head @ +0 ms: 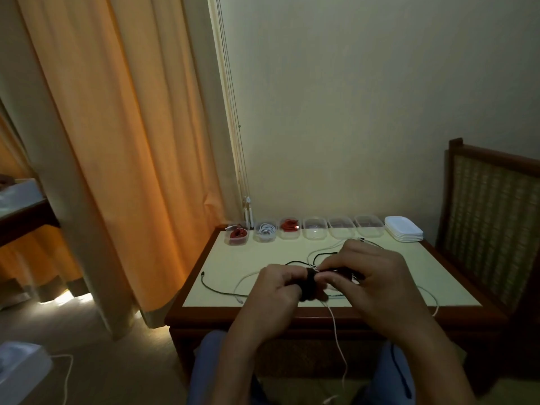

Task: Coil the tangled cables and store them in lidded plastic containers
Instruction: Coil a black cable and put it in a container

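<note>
We see both hands clasped on a black cable coil (309, 283). The left hand (277, 285) curls its fingers round the coil's left side. The right hand (371, 273), its back turned up towards us, bends its fingers in and pinches the coil's right side. The blur hides exactly which strand sits under those fingertips. Both forearms rise from the near edge of the table (263, 255) and meet over its near half, with the coil held just above the top.

To the left of the table hangs an orange curtain (117, 141), and to its right stands a cane-backed chair (493, 206). Along the table's far edge runs a row of clear containers (315, 228). The three at the left hold coiled cables, red, white and red. At the far right corner of the table sits a stack of white lids (403, 229). Loose cables sprawl on the tabletop: a black cable (213, 287) trails towards the table's left side, and a white cable (336, 325) drops over its near edge.
</note>
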Available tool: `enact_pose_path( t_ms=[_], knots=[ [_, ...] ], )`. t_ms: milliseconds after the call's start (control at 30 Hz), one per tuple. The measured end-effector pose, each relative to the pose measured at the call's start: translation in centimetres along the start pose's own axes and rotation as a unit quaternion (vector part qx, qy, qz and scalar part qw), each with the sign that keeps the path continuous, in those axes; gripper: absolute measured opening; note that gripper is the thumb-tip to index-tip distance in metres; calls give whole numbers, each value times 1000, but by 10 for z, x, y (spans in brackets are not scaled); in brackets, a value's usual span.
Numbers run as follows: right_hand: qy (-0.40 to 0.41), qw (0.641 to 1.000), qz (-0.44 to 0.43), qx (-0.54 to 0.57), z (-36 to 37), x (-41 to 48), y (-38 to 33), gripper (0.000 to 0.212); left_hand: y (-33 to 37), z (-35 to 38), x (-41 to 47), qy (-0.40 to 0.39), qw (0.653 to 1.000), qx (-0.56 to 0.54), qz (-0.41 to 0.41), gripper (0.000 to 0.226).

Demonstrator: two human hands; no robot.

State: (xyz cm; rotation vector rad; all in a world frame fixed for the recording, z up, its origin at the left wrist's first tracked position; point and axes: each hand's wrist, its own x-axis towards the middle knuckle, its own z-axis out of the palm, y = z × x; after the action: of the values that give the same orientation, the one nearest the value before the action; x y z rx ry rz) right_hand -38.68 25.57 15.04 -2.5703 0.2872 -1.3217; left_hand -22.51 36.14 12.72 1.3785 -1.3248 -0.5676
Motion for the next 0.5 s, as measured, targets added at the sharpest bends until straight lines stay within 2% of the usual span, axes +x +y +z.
enact_pose_path(
  t_ms=[100,167,233,367,500],
  knots=[
    [64,998,-3,25,1,0,2,11,7,-2,-4,-59,996,-62,-21,43],
    [107,992,14,63,3,1,4,6,11,-8,-6,-108,986,-127,-8,41],
    [118,987,39,101,8,0,8,5,12,-11,-6,-129,973,-191,22,39],
    [79,985,83,133,24,-4,15,10,11,-9,-7,-90,940,-321,73,40],
    [1,983,125,134,31,-7,17,13,13,-12,-7,5,874,-471,120,48]
  ],
)
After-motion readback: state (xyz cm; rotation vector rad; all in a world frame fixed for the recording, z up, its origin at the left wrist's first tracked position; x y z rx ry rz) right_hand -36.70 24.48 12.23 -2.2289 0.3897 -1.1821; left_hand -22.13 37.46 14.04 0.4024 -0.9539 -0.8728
